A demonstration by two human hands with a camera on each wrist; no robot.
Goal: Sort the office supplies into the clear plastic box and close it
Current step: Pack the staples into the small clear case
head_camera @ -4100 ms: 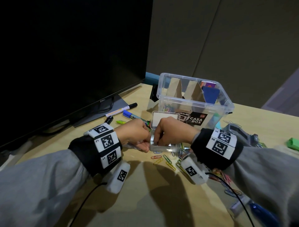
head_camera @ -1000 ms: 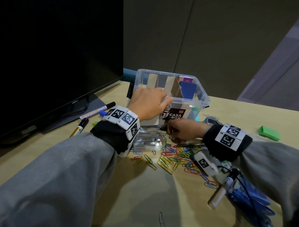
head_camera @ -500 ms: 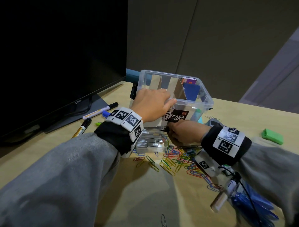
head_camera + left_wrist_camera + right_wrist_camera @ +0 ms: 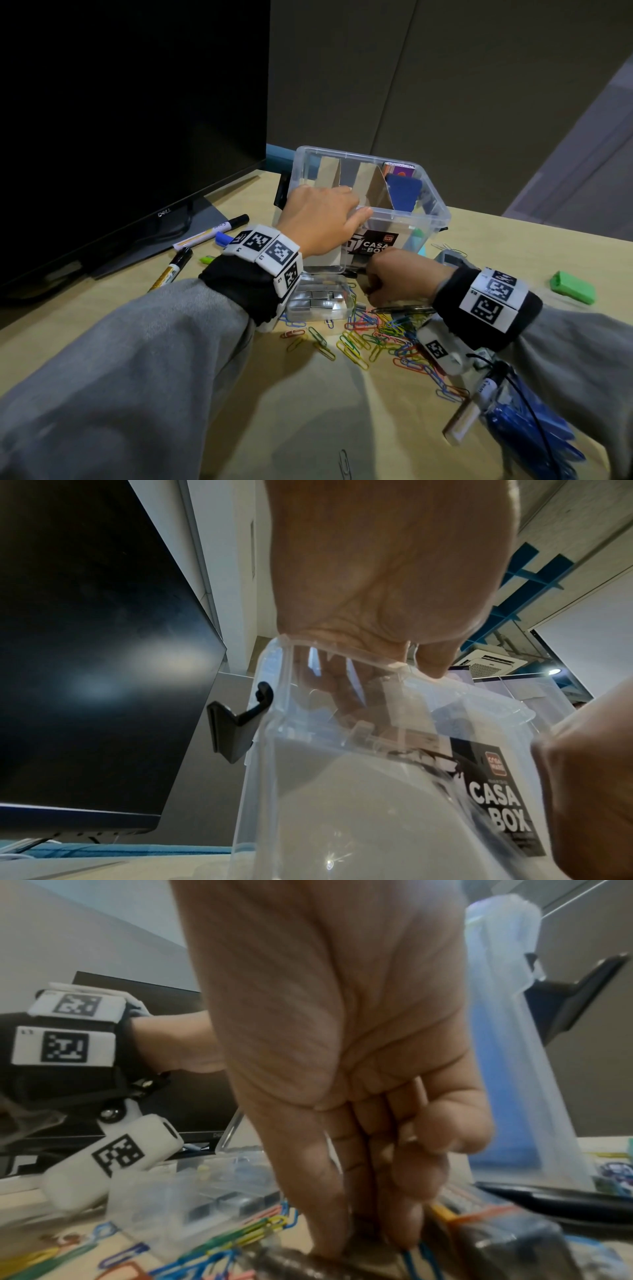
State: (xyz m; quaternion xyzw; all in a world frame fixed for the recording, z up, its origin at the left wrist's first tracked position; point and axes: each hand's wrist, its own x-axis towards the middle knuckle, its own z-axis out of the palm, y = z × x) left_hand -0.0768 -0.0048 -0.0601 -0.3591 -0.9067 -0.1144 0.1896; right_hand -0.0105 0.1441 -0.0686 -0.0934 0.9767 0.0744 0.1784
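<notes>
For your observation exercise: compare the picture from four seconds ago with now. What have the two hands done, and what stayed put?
Both hands let go of the small staple case. The left hand moved up onto the clear plastic box, its fingers over the near rim. The right hand shifted right and down, its fingers among the paper clips. The box, markers and green eraser stayed put.

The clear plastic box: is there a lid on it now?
No, the clear plastic box is open on top, and the left hand rests over its near rim.
</notes>
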